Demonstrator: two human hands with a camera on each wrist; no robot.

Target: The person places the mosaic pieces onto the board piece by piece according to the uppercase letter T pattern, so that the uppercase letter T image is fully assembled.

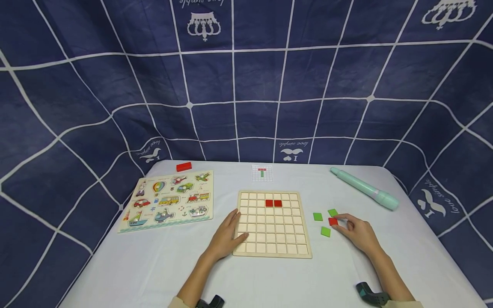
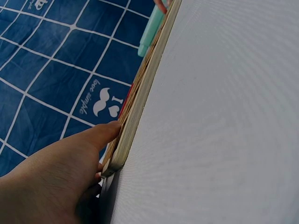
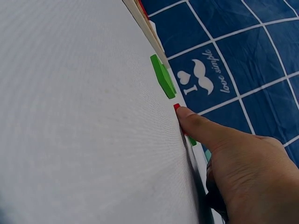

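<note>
A wooden grid board (image 1: 271, 248) lies flat on the table, with two red square tiles (image 1: 273, 203) side by side in its second row from the back. My left hand (image 1: 225, 239) rests at the board's left edge, its thumb reaching over the rim. In the left wrist view the thumb (image 2: 105, 133) lies along the board's edge (image 2: 128, 140). To the right of the board, my right hand (image 1: 358, 233) pinches a red square tile (image 1: 333, 221) between thumb and index finger. Around that tile are green square tiles (image 1: 325, 231), one of them (image 3: 162, 77) large in the right wrist view.
A small pattern card (image 1: 262, 173) with a red and green T lies behind the board. To the left is a vehicle picture puzzle (image 1: 173, 199), with a red block (image 1: 183, 167) behind it. A mint-green tube-shaped thing (image 1: 363, 188) lies at the back right. A blue curtain (image 1: 254, 81) surrounds the table.
</note>
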